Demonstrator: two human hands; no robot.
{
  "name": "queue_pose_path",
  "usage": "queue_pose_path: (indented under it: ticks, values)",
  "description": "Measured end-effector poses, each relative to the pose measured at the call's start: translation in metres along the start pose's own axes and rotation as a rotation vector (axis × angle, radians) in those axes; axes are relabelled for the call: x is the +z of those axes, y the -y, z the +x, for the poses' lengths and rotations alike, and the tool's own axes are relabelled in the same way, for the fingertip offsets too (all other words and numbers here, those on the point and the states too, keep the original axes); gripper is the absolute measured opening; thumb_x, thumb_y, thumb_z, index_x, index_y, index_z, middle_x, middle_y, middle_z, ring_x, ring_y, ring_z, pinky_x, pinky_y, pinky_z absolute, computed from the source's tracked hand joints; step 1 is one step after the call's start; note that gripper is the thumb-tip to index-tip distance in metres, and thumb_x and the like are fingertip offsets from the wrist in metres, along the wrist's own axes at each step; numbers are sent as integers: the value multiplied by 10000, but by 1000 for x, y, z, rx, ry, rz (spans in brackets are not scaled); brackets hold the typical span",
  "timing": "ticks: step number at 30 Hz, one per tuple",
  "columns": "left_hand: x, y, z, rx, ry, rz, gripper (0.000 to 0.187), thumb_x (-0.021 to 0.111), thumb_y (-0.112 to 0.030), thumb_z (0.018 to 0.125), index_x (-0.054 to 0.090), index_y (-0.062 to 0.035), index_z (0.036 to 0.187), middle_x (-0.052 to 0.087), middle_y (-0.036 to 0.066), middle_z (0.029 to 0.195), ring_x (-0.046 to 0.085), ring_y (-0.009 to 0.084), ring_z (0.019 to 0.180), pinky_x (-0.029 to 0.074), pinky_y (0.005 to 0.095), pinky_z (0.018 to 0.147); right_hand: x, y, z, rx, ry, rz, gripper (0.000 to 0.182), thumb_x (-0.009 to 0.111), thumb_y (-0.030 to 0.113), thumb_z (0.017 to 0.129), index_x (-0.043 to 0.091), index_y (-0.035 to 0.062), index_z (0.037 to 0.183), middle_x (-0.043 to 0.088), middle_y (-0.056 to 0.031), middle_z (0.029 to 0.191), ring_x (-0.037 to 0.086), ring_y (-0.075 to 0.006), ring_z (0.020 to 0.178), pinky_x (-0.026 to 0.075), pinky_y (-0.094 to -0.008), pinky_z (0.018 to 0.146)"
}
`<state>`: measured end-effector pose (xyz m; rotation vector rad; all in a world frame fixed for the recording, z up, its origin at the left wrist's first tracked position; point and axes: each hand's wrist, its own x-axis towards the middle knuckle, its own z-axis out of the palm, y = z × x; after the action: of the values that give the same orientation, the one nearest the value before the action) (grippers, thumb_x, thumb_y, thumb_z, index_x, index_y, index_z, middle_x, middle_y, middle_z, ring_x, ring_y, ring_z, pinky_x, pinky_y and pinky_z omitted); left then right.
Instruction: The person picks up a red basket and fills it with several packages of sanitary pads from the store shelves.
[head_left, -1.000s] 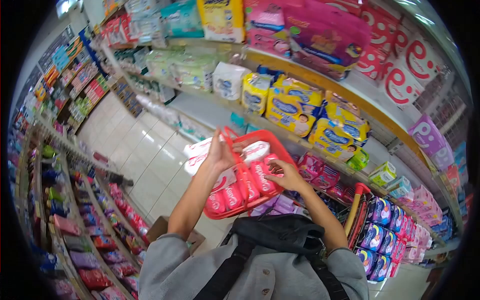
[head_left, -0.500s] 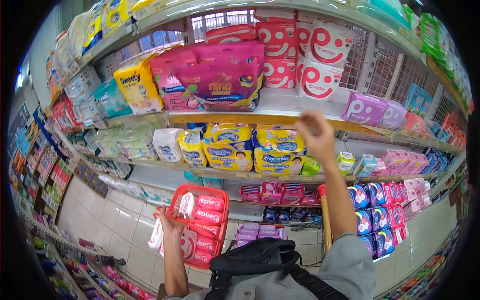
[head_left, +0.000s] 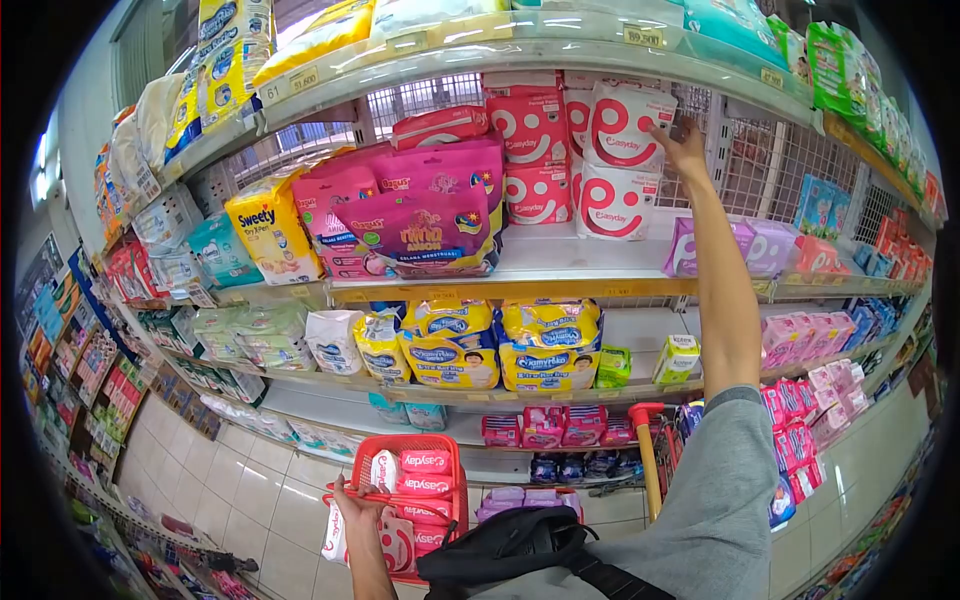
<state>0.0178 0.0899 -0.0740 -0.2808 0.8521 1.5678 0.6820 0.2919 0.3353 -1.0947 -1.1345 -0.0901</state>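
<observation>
My right hand (head_left: 682, 152) reaches up to the shelf, fingers apart, with fingertips at the right edge of a white Easyday pack (head_left: 622, 120). That pack rests on a second white Easyday pack (head_left: 613, 200), beside stacked red Easyday packs (head_left: 527, 130). Down at the lower left, my left hand (head_left: 358, 512) is closed around the handles of a red shopping basket (head_left: 458, 480). Inside the basket lie several red and white Easyday packs (head_left: 425, 462). A white pack (head_left: 334, 530) shows at the basket's left side, partly covered by my left hand.
Pink pouches (head_left: 435, 215) stand left of the Easyday stacks, and purple packs (head_left: 720, 247) lie under my right forearm. Yellow diaper packs (head_left: 550, 345) line the shelf below. A red-topped yellow post (head_left: 648, 450) rises near my right side. A black bag (head_left: 510, 550) hangs at my chest.
My right hand has risen from in front of the shelf edge to the upper white pack. The view has tilted upward, and my left hand still holds the basket.
</observation>
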Motion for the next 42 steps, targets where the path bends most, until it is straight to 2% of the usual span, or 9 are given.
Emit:
queue_pose_path:
  ticks: [7,10,12,19,27,33,35,39,42]
  values:
    - [22,15,-38,-15,15,-39,389,528,-429,842,367,-77,806,270,-32,510,337,111,487,383,308,533,5,-13,17,-7,-113,-30,693,742,306,743,435,-68,1239,537,-252,1177,543,-294,1067,441,-350,890]
    - [21,19,-43,-18,-19,-42,373,524,-472,818,381,-172,649,311,-40,508,381,131,504,390,396,612,5,-30,27,-25,-66,40,629,733,300,743,481,-60,1193,556,-237,1155,560,-290,1042,448,-347,873]
    - [34,27,-65,22,-31,-64,347,542,-429,836,381,-129,767,300,-28,535,344,122,488,384,304,528,3,-29,28,11,-58,33,648,745,267,728,460,-58,1211,555,-234,1157,564,-289,1035,449,-347,876]
    - [23,31,-52,11,-6,-65,345,550,-427,829,384,-146,717,302,-27,533,354,132,492,374,315,530,-6,6,11,101,223,175,888,795,144,651,268,-74,1332,470,-214,1284,524,-278,1119,416,-361,952]
    - [14,35,-46,-45,-1,-20,334,508,-476,826,397,-176,731,313,-34,560,357,132,520,368,339,559,-16,4,26,42,325,110,777,836,86,560,459,-65,1222,596,-178,1117,583,-244,1017,463,-350,895]
    - [25,45,-64,92,0,140,371,551,-477,810,494,-136,946,480,42,844,401,157,637,384,367,622,-24,39,-2,-222,221,-45,704,865,177,585,494,-5,1154,605,-119,1068,570,-204,989,460,-340,873]
    - [17,43,-58,82,70,186,522,470,-524,844,489,-74,1108,464,100,961,446,249,844,425,459,828,-30,42,-15,-293,220,-3,633,832,213,653,504,6,1153,593,-100,1103,573,-192,985,452,-319,865]
    - [5,43,-36,62,79,147,438,470,-477,866,501,-88,1066,444,13,790,386,122,615,430,351,656,-48,59,-53,-269,285,60,587,787,139,711,497,3,1202,572,-102,1152,544,-197,1064,424,-321,925]
    - [22,50,-57,-4,102,90,334,465,-451,886,494,-118,892,360,-29,644,316,90,520,350,285,548,-68,57,-74,-207,404,13,556,747,80,738,480,-21,1215,562,-112,1169,533,-201,1093,418,-324,942]
